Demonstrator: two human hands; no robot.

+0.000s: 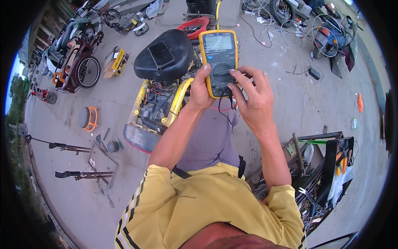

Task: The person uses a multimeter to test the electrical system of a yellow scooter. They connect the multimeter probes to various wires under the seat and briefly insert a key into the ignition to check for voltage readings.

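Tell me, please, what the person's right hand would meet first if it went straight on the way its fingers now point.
The right hand would meet the yellow multimeter first, near its round dial; it may be touching there, though depth is unclear.

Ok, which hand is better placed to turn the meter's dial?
Likely the right hand: its fingertips are at the right edge of the dial. The left hand is busy supporting the yellow meter from its lower left side.
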